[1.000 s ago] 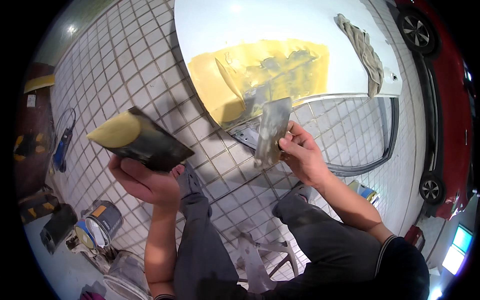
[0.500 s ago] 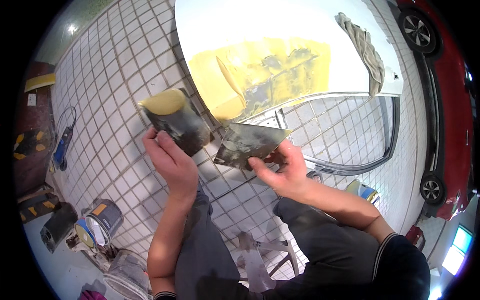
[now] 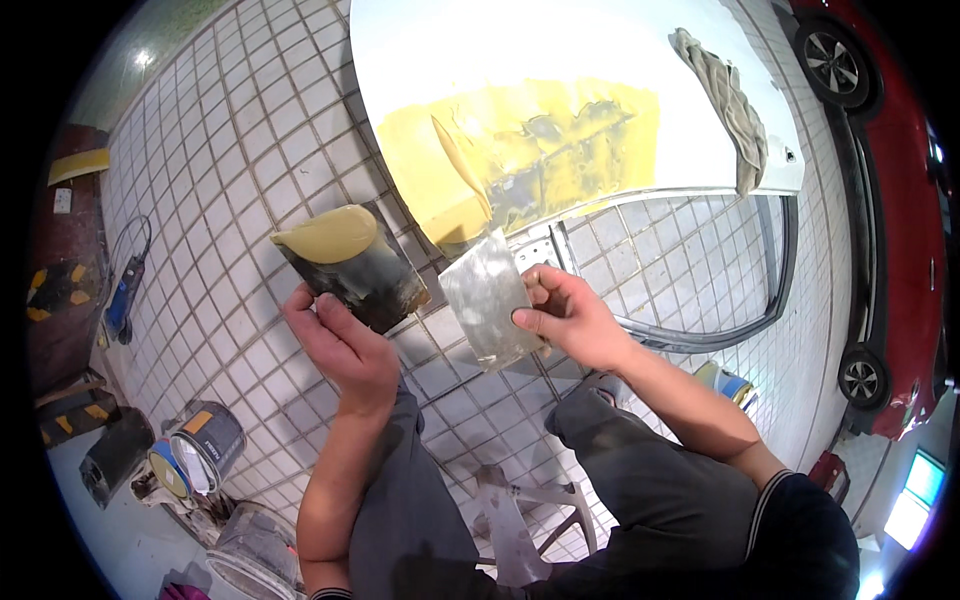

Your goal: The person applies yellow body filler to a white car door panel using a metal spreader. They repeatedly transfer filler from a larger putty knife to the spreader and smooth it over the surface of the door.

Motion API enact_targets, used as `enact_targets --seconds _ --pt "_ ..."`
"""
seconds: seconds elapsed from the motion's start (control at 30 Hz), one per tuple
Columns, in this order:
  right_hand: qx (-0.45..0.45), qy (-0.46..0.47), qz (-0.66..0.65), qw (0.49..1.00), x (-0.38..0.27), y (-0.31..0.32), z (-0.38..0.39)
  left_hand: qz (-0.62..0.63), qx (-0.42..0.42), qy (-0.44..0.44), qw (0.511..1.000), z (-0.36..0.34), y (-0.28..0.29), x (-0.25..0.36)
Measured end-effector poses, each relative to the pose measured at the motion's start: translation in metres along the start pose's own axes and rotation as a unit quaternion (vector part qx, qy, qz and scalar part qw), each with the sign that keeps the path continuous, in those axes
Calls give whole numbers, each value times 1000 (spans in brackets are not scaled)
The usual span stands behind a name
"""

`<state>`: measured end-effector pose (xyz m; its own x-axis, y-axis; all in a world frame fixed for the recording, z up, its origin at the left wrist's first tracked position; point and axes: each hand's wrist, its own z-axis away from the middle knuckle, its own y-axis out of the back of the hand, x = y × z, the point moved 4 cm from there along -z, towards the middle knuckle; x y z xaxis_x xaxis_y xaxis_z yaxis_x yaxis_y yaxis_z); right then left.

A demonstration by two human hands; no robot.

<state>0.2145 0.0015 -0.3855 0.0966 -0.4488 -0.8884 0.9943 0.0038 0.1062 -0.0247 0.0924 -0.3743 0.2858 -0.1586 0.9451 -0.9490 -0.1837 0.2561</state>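
Observation:
My left hand [image 3: 340,350] grips a dark square plate [image 3: 365,290] that carries a smooth mound of yellow putty [image 3: 328,236] along its far part. Just right of it, my right hand [image 3: 560,315] pinches a thin metal spreader [image 3: 485,295] by its right side, thumb on top. Beyond both hands lies a white car door [image 3: 560,40] on the tiled floor, with a broad yellow putty patch [image 3: 410,160] streaked grey in places and a thick putty ridge near its left. A crumpled grey cloth [image 3: 725,100] rests on the door's right part; the door's window frame [image 3: 780,300] faces me.
A red car [image 3: 905,250] stands at the right. Several cans and buckets [image 3: 215,445] sit at lower left, beside a blue power tool [image 3: 125,300] with a cord. Another can [image 3: 735,380] is by my right forearm. A plastic stool [image 3: 505,510] is beneath me, between my legs.
Since a second ago, my left hand and plate have moved rightward and turned. My right hand has moved down-left with the spreader, tilted it, then turned its shiny face up again, beside the plate.

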Motion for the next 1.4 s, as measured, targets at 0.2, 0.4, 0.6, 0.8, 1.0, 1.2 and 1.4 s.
enact_targets --seconds 0.2,0.4,0.6,0.8,1.0,1.2,1.4 --pt "71 64 160 983 4 26 -3 1 -12 -18 1000 2 -1 -1" --pt "92 103 46 989 3 32 -2 -45 -113 -17 992 12 -9 7" --pt "135 23 -38 990 20 45 0 -41 -172 18 984 22 -14 6" --pt "15 -36 -173 984 4 38 5 -47 -187 18 981 28 -20 2" --pt "-40 -18 -340 939 -4 27 8 -78 -185 7 980 32 -22 0" --pt "-17 -63 -422 904 -4 28 8 -100 -145 -60 983 28 -25 3" --pt "-27 -35 -405 913 -5 28 7 -88 -150 -62 983 28 -26 3"
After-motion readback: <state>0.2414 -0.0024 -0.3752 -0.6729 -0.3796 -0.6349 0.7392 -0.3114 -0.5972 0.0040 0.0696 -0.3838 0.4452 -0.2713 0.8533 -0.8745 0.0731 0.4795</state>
